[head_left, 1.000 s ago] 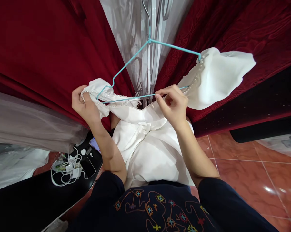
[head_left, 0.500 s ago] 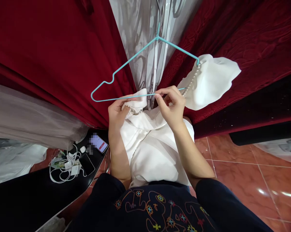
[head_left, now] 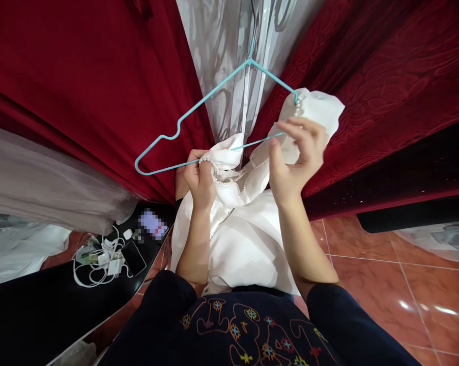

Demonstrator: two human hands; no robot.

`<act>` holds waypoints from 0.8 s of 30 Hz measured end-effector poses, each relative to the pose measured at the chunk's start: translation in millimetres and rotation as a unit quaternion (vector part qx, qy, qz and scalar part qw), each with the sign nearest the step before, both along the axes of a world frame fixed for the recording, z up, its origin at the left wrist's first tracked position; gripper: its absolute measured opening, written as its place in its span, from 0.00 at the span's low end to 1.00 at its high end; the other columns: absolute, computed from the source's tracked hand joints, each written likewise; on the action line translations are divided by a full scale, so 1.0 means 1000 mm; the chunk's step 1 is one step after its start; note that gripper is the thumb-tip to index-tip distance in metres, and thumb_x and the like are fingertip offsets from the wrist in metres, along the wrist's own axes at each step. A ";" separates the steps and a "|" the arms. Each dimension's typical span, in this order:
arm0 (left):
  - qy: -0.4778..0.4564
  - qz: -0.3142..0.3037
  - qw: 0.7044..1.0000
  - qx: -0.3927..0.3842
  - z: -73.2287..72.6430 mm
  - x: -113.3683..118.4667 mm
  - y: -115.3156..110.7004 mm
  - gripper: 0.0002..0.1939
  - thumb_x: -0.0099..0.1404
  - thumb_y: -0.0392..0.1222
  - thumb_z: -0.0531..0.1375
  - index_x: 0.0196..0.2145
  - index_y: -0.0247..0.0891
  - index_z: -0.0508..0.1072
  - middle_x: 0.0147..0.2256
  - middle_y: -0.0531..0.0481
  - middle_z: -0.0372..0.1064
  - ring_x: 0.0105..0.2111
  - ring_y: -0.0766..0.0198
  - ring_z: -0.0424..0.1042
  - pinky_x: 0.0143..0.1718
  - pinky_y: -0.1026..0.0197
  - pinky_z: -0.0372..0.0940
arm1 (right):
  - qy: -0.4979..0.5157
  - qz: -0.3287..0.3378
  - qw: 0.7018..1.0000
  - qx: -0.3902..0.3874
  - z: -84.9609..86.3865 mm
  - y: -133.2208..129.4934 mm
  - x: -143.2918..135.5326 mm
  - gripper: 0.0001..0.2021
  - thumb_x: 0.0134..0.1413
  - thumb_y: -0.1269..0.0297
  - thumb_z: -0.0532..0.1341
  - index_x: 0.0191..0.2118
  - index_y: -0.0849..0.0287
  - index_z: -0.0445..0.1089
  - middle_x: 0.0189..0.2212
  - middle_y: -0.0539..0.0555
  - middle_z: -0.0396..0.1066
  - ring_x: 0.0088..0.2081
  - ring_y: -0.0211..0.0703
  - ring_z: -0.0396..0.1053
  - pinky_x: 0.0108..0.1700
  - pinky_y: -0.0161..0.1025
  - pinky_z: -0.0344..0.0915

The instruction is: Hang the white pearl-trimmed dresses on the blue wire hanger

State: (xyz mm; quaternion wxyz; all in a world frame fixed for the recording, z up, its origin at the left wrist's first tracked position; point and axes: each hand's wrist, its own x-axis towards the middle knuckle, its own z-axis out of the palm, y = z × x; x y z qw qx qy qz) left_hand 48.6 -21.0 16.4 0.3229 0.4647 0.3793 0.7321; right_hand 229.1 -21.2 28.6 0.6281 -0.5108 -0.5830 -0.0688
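A light-blue hanger (head_left: 250, 61) hangs in front of me, its left shoulder bare. A white dress (head_left: 248, 249) with pearl trim lies over my lap, and one ruffled strap (head_left: 324, 109) is looped on the hanger's right end. My left hand (head_left: 201, 180) is closed on the dress's other pearl-edged strap (head_left: 229, 145), at the bottom bar; the bar passes across this strap. By the right part of the bar, my right hand (head_left: 296, 165) has its thumb and fingers apart, in front of the looped strap. Whether its fingertips touch the cloth I cannot tell.
Dark red drapes (head_left: 99, 91) hang on both sides, with clear plastic covers (head_left: 218, 46) behind the hanger. To the left, a black bench (head_left: 42, 305) bears white cables (head_left: 95, 272), a black phone (head_left: 134, 258) and another phone with a lit screen (head_left: 153, 223). The floor has red tiles (head_left: 363, 290).
My right hand has let go of the bottom bar and moved right, its fingers opening. My left hand now grips the strap more tightly, slightly lower. The hanger's right end and looped strap have shifted left.
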 end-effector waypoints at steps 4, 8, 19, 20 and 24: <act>0.015 0.026 1.000 0.006 0.004 0.001 0.001 0.11 0.71 0.47 0.62 0.32 0.41 0.71 0.29 0.53 0.68 0.29 0.65 0.67 0.34 0.63 0.66 | -0.050 -0.018 0.999 -0.006 -0.003 0.021 0.031 0.24 0.70 0.51 0.64 0.66 0.53 0.68 0.66 0.68 0.67 0.71 0.65 0.62 0.73 0.71 0.58; 0.022 0.020 0.999 0.026 0.007 0.000 0.001 0.10 0.71 0.45 0.58 0.31 0.41 0.68 0.30 0.52 0.70 0.31 0.64 0.68 0.36 0.62 0.66 | -0.031 0.050 0.998 0.001 -0.001 0.040 0.050 0.23 0.66 0.63 0.66 0.65 0.56 0.70 0.63 0.66 0.72 0.68 0.59 0.67 0.75 0.65 0.59; 0.029 -0.017 0.998 0.060 0.010 -0.010 0.002 0.14 0.72 0.49 0.61 0.31 0.40 0.70 0.30 0.52 0.70 0.31 0.63 0.69 0.38 0.59 0.71 | 0.062 -0.025 0.998 0.008 0.011 0.060 0.090 0.14 0.60 0.81 0.58 0.44 0.68 0.81 0.39 0.55 0.79 0.40 0.38 0.76 0.46 0.39 0.69; 0.027 -0.026 0.997 0.062 0.010 -0.009 0.002 0.14 0.73 0.49 0.61 0.31 0.41 0.70 0.30 0.52 0.70 0.31 0.63 0.69 0.39 0.59 0.72 | 0.063 -0.029 0.998 -0.003 0.009 0.062 0.090 0.14 0.60 0.81 0.58 0.44 0.69 0.81 0.38 0.54 0.79 0.39 0.38 0.75 0.46 0.39 0.69; 0.023 -0.048 0.996 0.064 0.009 -0.011 0.001 0.16 0.73 0.54 0.62 0.32 0.41 0.70 0.29 0.52 0.68 0.30 0.63 0.71 0.42 0.55 0.76 | 0.085 -0.043 0.994 -0.052 0.004 0.073 0.087 0.11 0.64 0.78 0.59 0.42 0.70 0.80 0.35 0.53 0.77 0.36 0.35 0.70 0.45 0.38 0.66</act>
